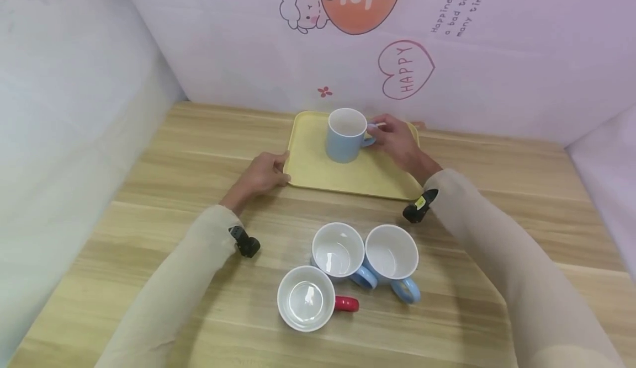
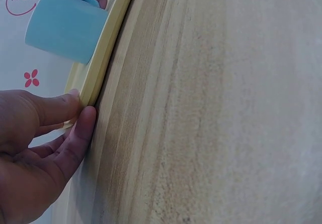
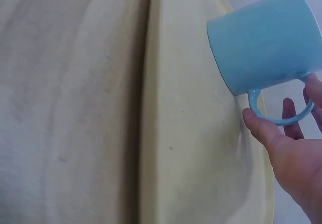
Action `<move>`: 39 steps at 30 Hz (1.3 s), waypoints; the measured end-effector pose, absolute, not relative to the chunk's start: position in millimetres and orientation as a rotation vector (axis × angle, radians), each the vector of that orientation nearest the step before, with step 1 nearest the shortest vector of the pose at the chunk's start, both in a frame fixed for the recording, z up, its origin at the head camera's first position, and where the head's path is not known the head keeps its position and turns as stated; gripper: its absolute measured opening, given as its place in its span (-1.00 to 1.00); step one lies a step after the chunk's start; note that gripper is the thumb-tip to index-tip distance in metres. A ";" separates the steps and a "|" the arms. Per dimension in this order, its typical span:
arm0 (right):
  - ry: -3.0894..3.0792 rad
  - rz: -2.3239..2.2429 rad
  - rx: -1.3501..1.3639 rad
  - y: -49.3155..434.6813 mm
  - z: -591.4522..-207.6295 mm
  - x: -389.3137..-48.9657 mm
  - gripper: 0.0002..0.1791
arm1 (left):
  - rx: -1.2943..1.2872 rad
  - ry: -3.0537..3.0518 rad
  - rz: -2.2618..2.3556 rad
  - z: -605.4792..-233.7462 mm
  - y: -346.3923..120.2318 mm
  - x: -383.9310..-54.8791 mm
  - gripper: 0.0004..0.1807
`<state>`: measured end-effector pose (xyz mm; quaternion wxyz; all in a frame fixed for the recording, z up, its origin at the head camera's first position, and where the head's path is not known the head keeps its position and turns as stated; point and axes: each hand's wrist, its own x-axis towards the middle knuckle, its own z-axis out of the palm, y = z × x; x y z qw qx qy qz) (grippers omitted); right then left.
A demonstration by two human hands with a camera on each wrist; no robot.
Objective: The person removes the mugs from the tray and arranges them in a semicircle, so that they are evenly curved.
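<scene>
A light blue mug (image 1: 343, 142) with a white inside stands on a yellow tray (image 1: 318, 177) at the back of the table. My right hand (image 1: 397, 139) holds the mug by its handle, which points right. In the right wrist view, the fingers and thumb are around that handle (image 3: 282, 121). At the tray's left edge, my left hand (image 1: 263, 174) grips the rim between thumb and fingers. The left wrist view shows the thumb (image 2: 60, 108) on the upper side of the rim.
Closer to me, two white-lined mugs with blue handles, one left (image 1: 338, 249) and one right (image 1: 391, 252), stand side by side. A mug with a red handle (image 1: 305, 299) is just in front of them. A printed white backdrop (image 1: 238, 42) rises behind the wooden table (image 1: 164, 191).
</scene>
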<state>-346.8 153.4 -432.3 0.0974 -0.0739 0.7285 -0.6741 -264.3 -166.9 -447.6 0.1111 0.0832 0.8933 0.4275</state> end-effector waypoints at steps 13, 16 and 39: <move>2.151 -2.094 -0.252 165.3 -430.7 -327.9 -0.88 | 0.206 2.599 1.297 -448.0 -159.4 -263.2 -0.30; 2.144 -2.111 -0.250 166.3 -430.2 -324.8 -0.89 | 0.207 2.597 1.288 -448.1 -161.5 -262.6 -0.30; 2.116 -2.183 -0.184 194.4 -415.3 -294.6 -0.93 | 0.213 2.626 1.228 -443.7 -169.3 -264.6 -0.33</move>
